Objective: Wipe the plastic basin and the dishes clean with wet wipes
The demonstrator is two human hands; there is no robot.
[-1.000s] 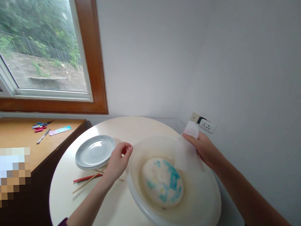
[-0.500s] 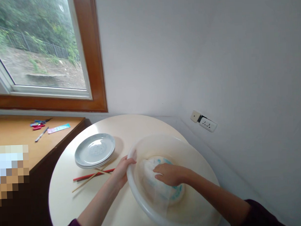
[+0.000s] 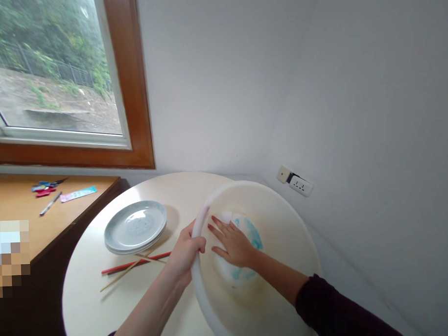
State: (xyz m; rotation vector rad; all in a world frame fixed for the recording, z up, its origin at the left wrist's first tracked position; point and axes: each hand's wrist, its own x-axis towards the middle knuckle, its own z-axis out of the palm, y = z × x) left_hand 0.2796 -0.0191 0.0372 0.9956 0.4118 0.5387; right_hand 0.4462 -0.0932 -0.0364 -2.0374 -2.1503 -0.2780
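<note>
As I watch from my end, my left hand [image 3: 185, 248] is closed around the left rim of a large, round, translucent white plastic basin [image 3: 290, 219], thumb folded over the inside edge and the other fingers outside. One second ago that hand was off the rim, with its fingers curled beside it; half a second ago it had already taken hold. The basin is on the right part of a round white table [image 3: 85, 300]. It now looks more tipped, its far rim higher in my view than in both earlier frames.

My right hand [image 3: 234, 243] is spread palm down inside the basin, over the pale round bottom with blue markings [image 3: 253, 235]. A second ago it was pinching a thin white sheet [image 3: 226, 217] up by the far right rim; now a bit of that sheet shows beside the fingers, at the bottom's far left part. I cannot tell how much lies under the palm, or whether the fingers grip any.

To the left, the stack of round grey-blue plates [image 3: 136, 227] and, nearer, the long red stick [image 3: 119, 268] and thin tan wooden sticks [image 3: 117, 279] stay put.
</note>
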